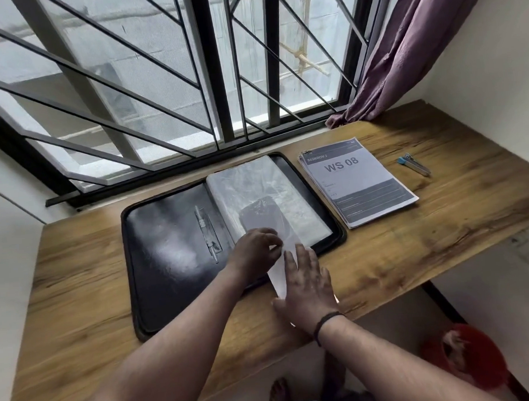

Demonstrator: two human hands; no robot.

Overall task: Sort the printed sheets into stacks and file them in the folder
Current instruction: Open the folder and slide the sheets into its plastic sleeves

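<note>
Legible print: the top page of the stack of printed sheets reads "BEDROOM 2" in a dark header band, with "WS 08" in large characters below. The smaller lines lower on that page are too fine to read.

Surface and room: a wood-grain worktop stands against a barred window, with a purple curtain bunched at the right end of the sill. A black folder lies open on the worktop, left cover flat, with a metal clip fixed near its spine. Clear plastic sleeves lie on the right half. The stack of printed sheets sits just beside the folder's right edge, apart from it. A small stapler lies well to the right of the stack. A red object is on the floor below the worktop's near edge; it is blurred.

Hands: the left hand rests on the lower end of the sleeves, fingers curled and pinching the sleeve opening. The right hand, fingers straight and spread, presses flat on a single white sheet, which enters the sleeve at its far end and overhangs the folder's near edge. A dark band circles the right wrist.
</note>
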